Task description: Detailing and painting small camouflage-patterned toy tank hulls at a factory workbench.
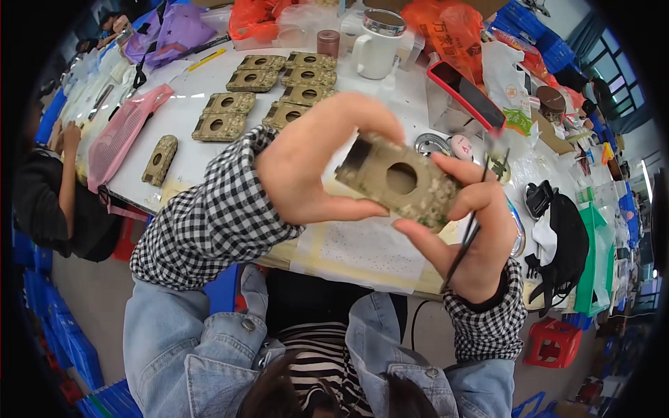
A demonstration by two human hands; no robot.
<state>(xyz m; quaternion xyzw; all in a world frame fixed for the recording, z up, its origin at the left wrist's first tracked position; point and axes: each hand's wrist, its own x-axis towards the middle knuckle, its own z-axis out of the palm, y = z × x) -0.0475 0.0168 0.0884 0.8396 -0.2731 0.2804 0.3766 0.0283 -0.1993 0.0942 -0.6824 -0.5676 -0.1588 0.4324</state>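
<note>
Above the near side of the table I hold a camouflage-painted toy tank hull (380, 174) with a round hole through its top. Its left end is gripped between the thumb and fingers of my left hand (303, 157). On its right end are the thumb and fingers of my right hand (484, 233). A thin dark paintbrush (468, 244) also rests in the right hand, its blurred bristle tip pointing up and away. Several matching tank hulls (223, 115) stand in rows on the far left of the table. A single hull (160, 160) lies apart, nearer the left edge.
A white mug (377, 49) and a red-cased phone (465, 90) stand at the back. A pink mesh basket (125, 136) lies by the left edge, close to another person's arm (68, 160). On the right are a black bag (566, 244) and a green tray (592, 258).
</note>
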